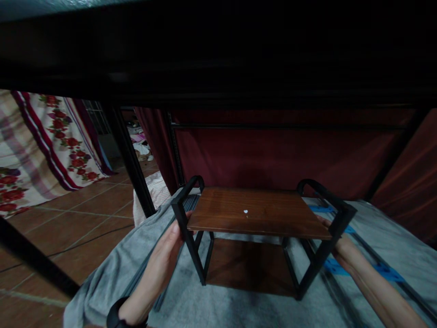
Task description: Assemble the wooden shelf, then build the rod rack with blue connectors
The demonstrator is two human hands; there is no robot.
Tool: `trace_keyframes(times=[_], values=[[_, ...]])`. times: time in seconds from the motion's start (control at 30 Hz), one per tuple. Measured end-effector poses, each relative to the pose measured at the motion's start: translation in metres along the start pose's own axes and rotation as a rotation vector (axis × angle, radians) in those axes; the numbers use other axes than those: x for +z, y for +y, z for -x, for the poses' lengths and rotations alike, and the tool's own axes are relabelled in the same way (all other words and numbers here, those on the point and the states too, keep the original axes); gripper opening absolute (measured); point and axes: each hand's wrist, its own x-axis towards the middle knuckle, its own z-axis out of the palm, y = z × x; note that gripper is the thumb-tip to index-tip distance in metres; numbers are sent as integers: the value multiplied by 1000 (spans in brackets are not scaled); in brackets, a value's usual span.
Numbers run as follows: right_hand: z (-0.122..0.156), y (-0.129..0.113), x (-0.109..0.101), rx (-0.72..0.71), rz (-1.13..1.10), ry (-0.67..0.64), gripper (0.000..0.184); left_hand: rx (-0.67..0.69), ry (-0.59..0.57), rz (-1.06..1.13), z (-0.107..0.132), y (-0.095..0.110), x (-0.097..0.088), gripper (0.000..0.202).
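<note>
A small two-tier shelf (251,207) with brown wood-look boards and a black metal frame stands upright on a grey blanket (239,310). At its left side, my left hand (169,243) grips the black frame, with the fingertips partly hidden behind it. My right hand (341,246) holds the right side of the frame, and the fingers reach inward below the upper board's edge. The lower board (251,266) lies close to the blanket. A small white mark (245,211) shows on the upper board.
A dark overhead surface (218,54) spans the top. Black posts (128,159) frame the space, with a dark red curtain (273,155) behind. Dark bars with blue pieces (385,272) lie on the right; more dark bars (145,269) lie left. Beyond are a tiled floor (85,228) and flowered cloth (64,141).
</note>
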Motion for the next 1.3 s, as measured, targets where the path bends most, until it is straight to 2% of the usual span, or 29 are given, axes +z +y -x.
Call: trace_keyframes(times=[0.1,0.23,0.33,0.47,0.53,0.67,0.8,0.9,1.0,1.1,1.2,1.3], values=[[3,12,-13,96,-76,-16,52,21,-3,-145,3,-2,3,52],[22,17,-25,144,-92,2,43,65,1,-232,3,-2,10,49],[44,16,-25,161,-87,-3,40,84,18,-223,2,1,14,47],[70,14,-20,137,-57,-54,48,121,-1,-242,3,0,15,50],[77,16,-20,135,-19,-37,52,119,-15,-231,3,-4,11,53],[83,27,-24,120,24,17,60,83,-2,-174,4,-16,0,59],[86,36,-26,102,70,9,62,70,-9,-96,9,-30,-11,60],[89,37,-26,97,93,-2,64,-11,-40,-112,15,-41,-15,69],[93,38,-25,99,111,-14,65,-55,-69,-124,19,-48,-12,77],[95,43,-22,108,129,-31,66,-38,-83,-128,20,-47,-4,75],[96,54,-18,116,161,-46,67,-43,-67,-185,20,-43,2,77],[96,69,-14,131,173,-61,72,-58,-46,-196,21,-46,0,82]])
